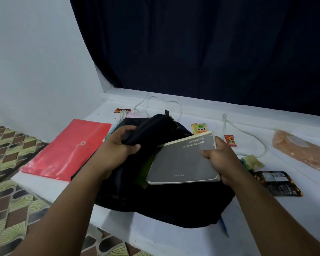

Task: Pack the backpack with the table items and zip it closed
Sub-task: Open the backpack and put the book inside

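Two bare forearms reaching in from the near edge. Left hand [116, 147] clenched on a raised fold of the backpack [155, 191] at its opening, thumb underneath, fingers curled over the black fabric. Right hand [221, 159] grasping the right edge of a grey softcover book [183, 159], thumb on the cover, fingers out of sight beneath. Book tilted, its far left corner dipping into the open mouth of the bag, most of the cover outside; matte cover, rounded worn corners, small pale lettering too blurred to read. Thin green edge just left of the book, too dark to identify.

Backpack soft, black, slumped at the middle of the white table [174, 242], folds barely separable in the shadow. Blue pen [224, 228] poking out from under its near right side, mostly hidden.

Left of the bag: glossy red plastic envelope [67, 150], flat, string-and-button clasp. Far side: coiled white cable [155, 106], partly hidden behind the bag, and a small red wrapper [121, 110]. Right side: yellow snack packet [199, 128], red candy wrapper [230, 140], clear tube [248, 134], crinkled pale green packet [252, 161], dark foil pouch [277, 182], orange translucent bag [301, 148] running toward the right edge.

Patterned tile floor [11, 200] at left, dark curtain [211, 48] beyond.
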A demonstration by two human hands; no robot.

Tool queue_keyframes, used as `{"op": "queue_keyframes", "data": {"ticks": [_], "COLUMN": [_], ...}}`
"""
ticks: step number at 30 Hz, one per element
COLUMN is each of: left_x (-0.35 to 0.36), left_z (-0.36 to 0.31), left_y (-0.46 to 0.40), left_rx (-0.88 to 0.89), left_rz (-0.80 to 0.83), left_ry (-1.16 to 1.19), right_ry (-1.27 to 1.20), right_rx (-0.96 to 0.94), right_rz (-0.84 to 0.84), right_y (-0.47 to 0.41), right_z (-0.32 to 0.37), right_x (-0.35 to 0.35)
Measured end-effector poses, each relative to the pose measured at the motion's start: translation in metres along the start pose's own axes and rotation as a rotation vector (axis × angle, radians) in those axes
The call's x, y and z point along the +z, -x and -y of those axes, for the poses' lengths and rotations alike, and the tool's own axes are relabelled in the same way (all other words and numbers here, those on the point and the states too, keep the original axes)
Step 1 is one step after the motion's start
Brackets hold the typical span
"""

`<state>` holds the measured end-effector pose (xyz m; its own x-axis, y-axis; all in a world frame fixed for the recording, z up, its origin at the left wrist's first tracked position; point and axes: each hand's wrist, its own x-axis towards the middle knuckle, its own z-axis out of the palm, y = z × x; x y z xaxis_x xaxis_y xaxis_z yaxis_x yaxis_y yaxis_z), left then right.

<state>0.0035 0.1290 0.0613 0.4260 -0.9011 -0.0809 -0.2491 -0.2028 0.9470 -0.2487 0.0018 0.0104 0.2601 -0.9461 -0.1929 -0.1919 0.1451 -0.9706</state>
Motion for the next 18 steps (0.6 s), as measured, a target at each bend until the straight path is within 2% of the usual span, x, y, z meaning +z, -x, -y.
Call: {"op": "queue_keyframes", "data": {"ticks": [4, 8, 10, 12, 14, 18], "left_x": [-0.004, -0.002, -0.001, 0.001, 0.001, -0.001], "left_z": [-0.009, -0.010, -0.010, -0.010, -0.008, -0.008], "left_y": [-0.003, -0.006, -0.007, -0.007, -0.006, -0.003], "left_rx": [0.003, -0.013, -0.018, -0.021, -0.027, -0.019], "left_rz": [0.009, 0.028, 0.029, 0.025, 0.023, 0.010], "left_ry": [0.034, 0.055, 0.063, 0.075, 0.078, 0.101], "right_ry": [-0.052, -0.163, -0.141, 0.017, 0.105, -0.131], "right_rx": [-0.051, 0.039, 0.113, 0.193, 0.221, 0.240], "right_rz": [-0.003, 0.046, 0.161, 0.327, 0.392, 0.327], "right_y": [-0.001, -0.008, -0.011, -0.007, -0.006, -0.015], "right_z": [0.014, 0.008, -0.012, -0.027, -0.037, -0.037], "right_x": [0.006, 0.047, 0.071, 0.084, 0.089, 0.097]}}
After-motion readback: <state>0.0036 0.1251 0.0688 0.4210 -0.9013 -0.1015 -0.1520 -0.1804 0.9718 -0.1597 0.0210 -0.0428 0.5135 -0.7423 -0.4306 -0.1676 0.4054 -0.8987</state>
